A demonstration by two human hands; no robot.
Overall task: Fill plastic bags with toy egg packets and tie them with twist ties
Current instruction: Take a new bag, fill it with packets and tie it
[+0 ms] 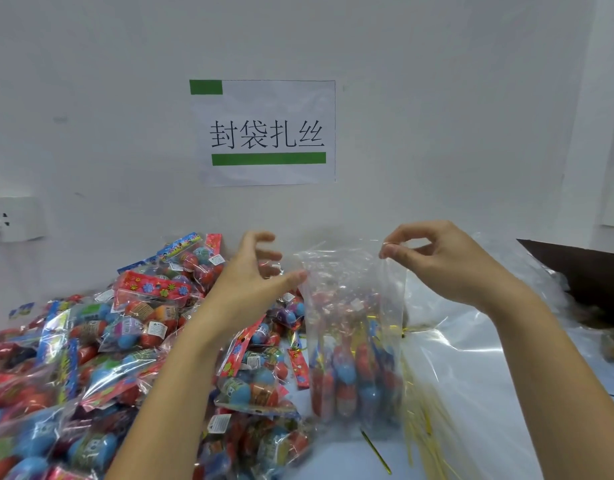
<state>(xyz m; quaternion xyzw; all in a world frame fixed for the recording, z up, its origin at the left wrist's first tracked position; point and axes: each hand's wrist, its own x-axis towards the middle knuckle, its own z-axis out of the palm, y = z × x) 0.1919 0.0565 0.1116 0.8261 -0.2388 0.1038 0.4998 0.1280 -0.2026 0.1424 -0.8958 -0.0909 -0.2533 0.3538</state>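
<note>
White table (333, 459) nearest, gold ties (420, 424) strewn right of centre. Just beyond stands the bag (354, 341), egg packets already inside, mouth untied. My right hand (447, 261) pinches its rim; the left hand (253, 282), fingers spread, touches the other side. Loose packets (91, 358) heap leftward. Wall sign (264, 133): 封袋扎丝.

Clear plastic bag (356, 327) of red and blue toy egg packets held upright, right hand (447, 261) pinching its top edge, left hand (253, 278) loosely curled beside its mouth; heaped egg packets (91, 358) at left, yellow twist ties (420, 420) at right.
</note>
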